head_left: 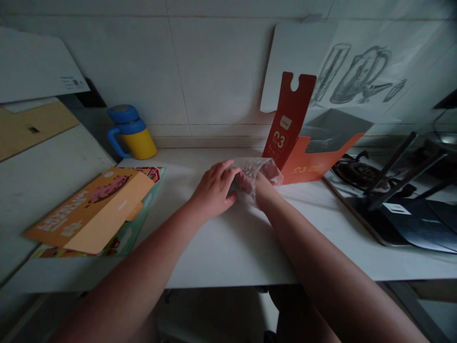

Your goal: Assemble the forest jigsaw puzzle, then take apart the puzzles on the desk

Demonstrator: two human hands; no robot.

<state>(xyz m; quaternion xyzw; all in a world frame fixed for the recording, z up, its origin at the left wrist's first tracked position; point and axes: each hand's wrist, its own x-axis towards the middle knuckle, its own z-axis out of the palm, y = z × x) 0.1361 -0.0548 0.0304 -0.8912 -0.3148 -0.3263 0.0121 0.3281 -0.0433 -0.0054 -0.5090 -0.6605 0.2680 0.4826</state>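
Observation:
A crinkled clear plastic bag lies on the white counter, in front of an orange-red box. My left hand curls round the bag's left side, thumb and fingers against the plastic. Reaching into the bag from the right is my right hand; plastic covers its fingers, and I cannot make out whether they hold anything. Just behind the bag stands the orange-red box, its top open, a tall flap marked 03 raised, and clear plastic showing inside.
On the left, a flattened orange carton lies over a colourful printed sheet. A yellow mug with a blue lid stands by the wall. A gas burner and a black device with antennas sit to the right.

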